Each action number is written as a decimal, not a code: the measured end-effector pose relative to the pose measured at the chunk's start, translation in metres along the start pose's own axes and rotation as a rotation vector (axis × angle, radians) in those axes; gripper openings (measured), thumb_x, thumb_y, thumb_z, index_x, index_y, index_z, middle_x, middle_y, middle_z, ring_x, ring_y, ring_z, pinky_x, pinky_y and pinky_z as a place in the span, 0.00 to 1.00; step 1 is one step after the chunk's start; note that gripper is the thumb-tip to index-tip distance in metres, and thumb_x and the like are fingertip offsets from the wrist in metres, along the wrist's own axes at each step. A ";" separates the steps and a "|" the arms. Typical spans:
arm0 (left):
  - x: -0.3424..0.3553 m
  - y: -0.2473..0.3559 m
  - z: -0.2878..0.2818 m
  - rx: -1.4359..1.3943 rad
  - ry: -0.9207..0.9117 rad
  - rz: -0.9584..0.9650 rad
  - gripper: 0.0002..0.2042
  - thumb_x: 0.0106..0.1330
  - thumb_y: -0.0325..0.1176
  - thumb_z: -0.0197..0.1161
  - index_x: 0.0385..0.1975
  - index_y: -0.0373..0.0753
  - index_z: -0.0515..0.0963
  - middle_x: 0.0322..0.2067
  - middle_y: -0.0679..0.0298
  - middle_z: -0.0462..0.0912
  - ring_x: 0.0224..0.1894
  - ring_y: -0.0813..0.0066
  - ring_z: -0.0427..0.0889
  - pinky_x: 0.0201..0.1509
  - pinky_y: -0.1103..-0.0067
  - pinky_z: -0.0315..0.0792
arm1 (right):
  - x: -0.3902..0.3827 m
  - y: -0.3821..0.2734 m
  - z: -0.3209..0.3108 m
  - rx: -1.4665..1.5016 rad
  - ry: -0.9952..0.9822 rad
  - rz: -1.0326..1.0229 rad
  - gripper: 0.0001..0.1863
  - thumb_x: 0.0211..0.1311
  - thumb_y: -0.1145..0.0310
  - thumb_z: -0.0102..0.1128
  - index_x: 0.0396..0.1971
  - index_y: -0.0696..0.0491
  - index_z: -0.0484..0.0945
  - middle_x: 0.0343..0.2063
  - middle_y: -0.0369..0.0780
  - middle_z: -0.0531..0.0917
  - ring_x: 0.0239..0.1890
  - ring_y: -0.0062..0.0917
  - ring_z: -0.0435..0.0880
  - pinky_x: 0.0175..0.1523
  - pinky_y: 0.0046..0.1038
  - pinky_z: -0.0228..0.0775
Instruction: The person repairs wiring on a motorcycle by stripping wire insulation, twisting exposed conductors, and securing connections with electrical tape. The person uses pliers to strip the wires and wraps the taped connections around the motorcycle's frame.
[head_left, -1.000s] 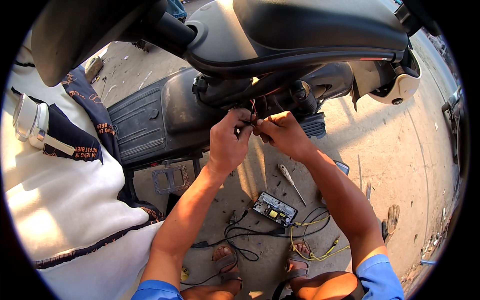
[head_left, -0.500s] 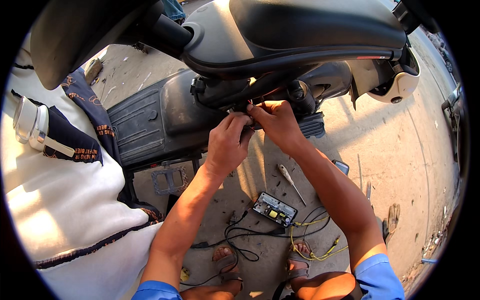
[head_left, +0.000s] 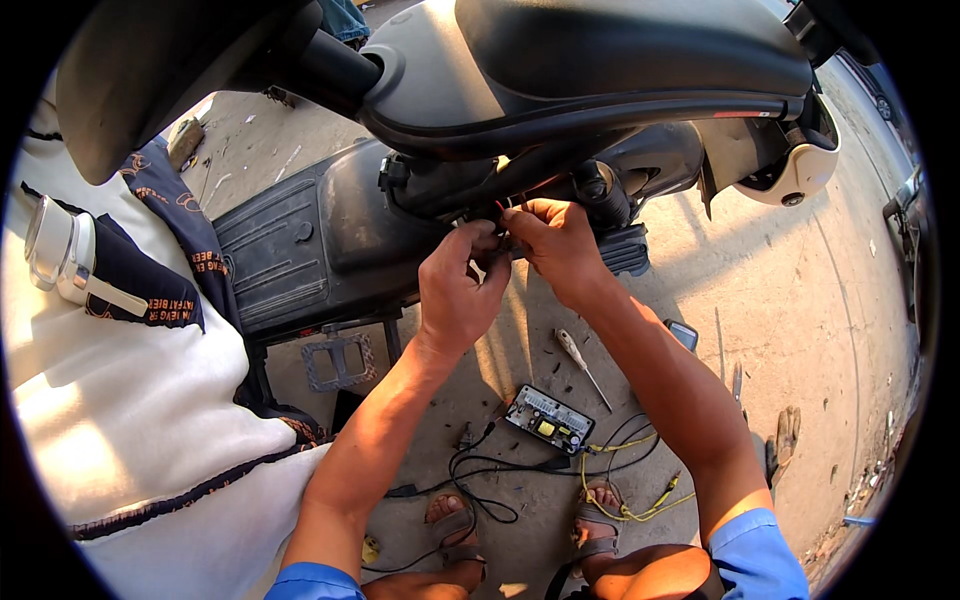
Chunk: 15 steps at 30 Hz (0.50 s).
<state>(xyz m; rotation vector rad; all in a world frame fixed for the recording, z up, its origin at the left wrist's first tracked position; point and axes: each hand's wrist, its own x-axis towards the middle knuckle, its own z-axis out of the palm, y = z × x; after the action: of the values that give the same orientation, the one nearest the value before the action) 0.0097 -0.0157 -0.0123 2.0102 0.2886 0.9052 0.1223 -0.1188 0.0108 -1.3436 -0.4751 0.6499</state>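
Observation:
Both my hands work close together under the raised seat (head_left: 640,50) of a black electric scooter, beside its dark frame. My left hand (head_left: 462,285) is closed, thumb and fingers bent toward each other; what lies in its fingertips is too small and dark to name. Between thumb and forefinger my right hand (head_left: 555,248) pinches a thin wire (head_left: 502,206), whose red part shows next to the fingertips. The fingertips of the two hands almost meet. The scooter's black footboard (head_left: 275,245) stretches away to the left.
On the ground lie an opened charger with a bare circuit board (head_left: 548,420), a screwdriver (head_left: 582,368), black cables (head_left: 510,463), yellow wires (head_left: 640,515) and gloves (head_left: 786,437). A pedal (head_left: 340,362) juts out below the footboard. White padded cloth (head_left: 130,400) hangs at left; a white helmet (head_left: 800,170) hangs at right.
My left hand has turned slightly and its thumb has shifted, with a gap now showing between thumb and fingers. My right hand has stayed almost in place, still pinching.

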 end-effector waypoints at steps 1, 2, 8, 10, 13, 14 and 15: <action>0.001 0.000 0.001 -0.012 0.006 -0.008 0.15 0.57 0.21 0.69 0.45 0.32 0.79 0.35 0.57 0.87 0.31 0.72 0.87 0.29 0.80 0.75 | -0.001 -0.001 -0.001 -0.013 -0.005 0.001 0.12 0.71 0.66 0.61 0.27 0.55 0.80 0.18 0.28 0.73 0.20 0.08 0.65 0.23 0.18 0.53; 0.002 0.000 0.002 -0.024 0.013 -0.016 0.15 0.58 0.20 0.68 0.45 0.32 0.79 0.34 0.57 0.86 0.30 0.72 0.87 0.30 0.80 0.75 | -0.001 -0.001 -0.002 -0.025 -0.009 0.001 0.12 0.71 0.66 0.61 0.27 0.55 0.80 0.18 0.28 0.73 0.20 0.08 0.64 0.23 0.18 0.53; 0.005 0.001 0.003 -0.057 0.016 -0.021 0.09 0.64 0.16 0.65 0.42 0.29 0.79 0.31 0.61 0.86 0.33 0.83 0.83 0.37 0.84 0.77 | -0.002 0.003 -0.003 0.000 -0.018 -0.060 0.11 0.70 0.66 0.61 0.27 0.55 0.79 0.18 0.27 0.72 0.20 0.08 0.63 0.24 0.18 0.51; 0.006 0.001 0.003 -0.076 0.009 -0.043 0.08 0.63 0.16 0.65 0.42 0.29 0.79 0.30 0.62 0.86 0.32 0.83 0.84 0.38 0.84 0.77 | -0.002 0.003 -0.003 -0.018 -0.026 -0.082 0.11 0.70 0.67 0.61 0.27 0.55 0.79 0.18 0.27 0.72 0.20 0.08 0.63 0.24 0.19 0.51; 0.008 0.002 0.003 -0.092 -0.006 -0.067 0.08 0.63 0.16 0.66 0.40 0.30 0.79 0.30 0.62 0.86 0.32 0.83 0.84 0.38 0.84 0.77 | -0.002 0.005 -0.005 -0.030 -0.030 -0.094 0.11 0.70 0.67 0.61 0.27 0.55 0.80 0.17 0.27 0.71 0.20 0.08 0.62 0.24 0.19 0.51; 0.008 0.003 0.004 -0.087 -0.006 -0.072 0.08 0.63 0.16 0.66 0.40 0.30 0.79 0.29 0.62 0.86 0.32 0.83 0.84 0.38 0.84 0.77 | -0.002 0.005 -0.006 -0.032 -0.031 -0.095 0.11 0.70 0.67 0.61 0.27 0.55 0.80 0.17 0.27 0.71 0.20 0.08 0.62 0.24 0.19 0.51; 0.009 0.003 0.005 -0.083 -0.006 -0.076 0.08 0.63 0.16 0.67 0.39 0.30 0.79 0.29 0.62 0.86 0.32 0.82 0.84 0.38 0.84 0.77 | -0.003 0.004 -0.007 -0.017 -0.042 -0.086 0.11 0.70 0.67 0.61 0.28 0.56 0.80 0.18 0.27 0.71 0.20 0.08 0.62 0.24 0.19 0.51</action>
<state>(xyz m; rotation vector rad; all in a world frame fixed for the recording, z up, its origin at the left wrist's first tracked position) 0.0189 -0.0160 -0.0073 1.9128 0.3169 0.8497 0.1235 -0.1256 0.0056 -1.3201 -0.5699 0.6050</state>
